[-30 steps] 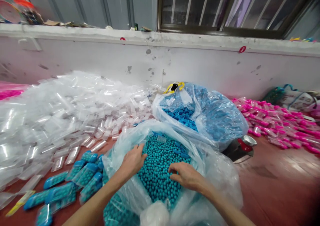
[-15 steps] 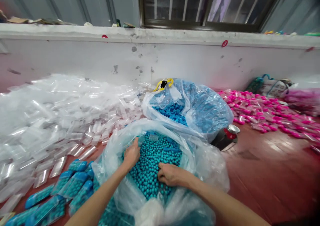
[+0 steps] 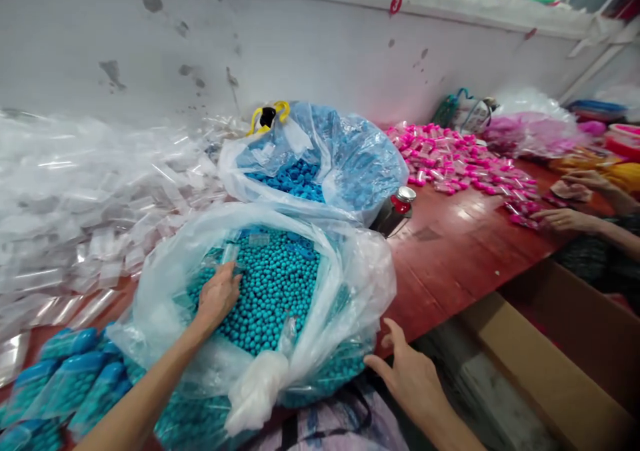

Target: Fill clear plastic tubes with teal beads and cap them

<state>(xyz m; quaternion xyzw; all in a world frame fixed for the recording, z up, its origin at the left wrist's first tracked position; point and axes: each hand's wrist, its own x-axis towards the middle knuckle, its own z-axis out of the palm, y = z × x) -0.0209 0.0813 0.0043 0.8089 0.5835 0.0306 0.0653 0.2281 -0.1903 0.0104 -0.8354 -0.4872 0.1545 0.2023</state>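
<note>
A large translucent plastic bag (image 3: 165, 258) stands open on the red table, full of small teal beads (image 3: 270, 291). My left hand (image 3: 220, 296) is inside the bag over its left side, fingers closed around a small clear plastic tube (image 3: 230, 254). Just outside the bag's right edge is my right hand (image 3: 413, 374), with thumb and forefinger spread and nothing seen between them. Another clear plastic piece (image 3: 288, 334) lies on the beads near the bag's front. Clear containers of teal beads with blue caps (image 3: 75, 378) lie to the left.
Behind stands a bag of blue caps (image 3: 295, 181), beside a dark bottle (image 3: 393, 214) with a silver lid. Clear empty containers (image 3: 100, 198) heap up on the left, pink-capped ones (image 3: 450, 158) on the right. Another person's hands (image 3: 570, 221) are at far right, above a cardboard box (image 3: 540, 351).
My right hand has left the beads and moved right, out of the bag, its fingers now apart. My left hand remains inside the bag. The view has swung right, bringing another person's hands into sight.
</note>
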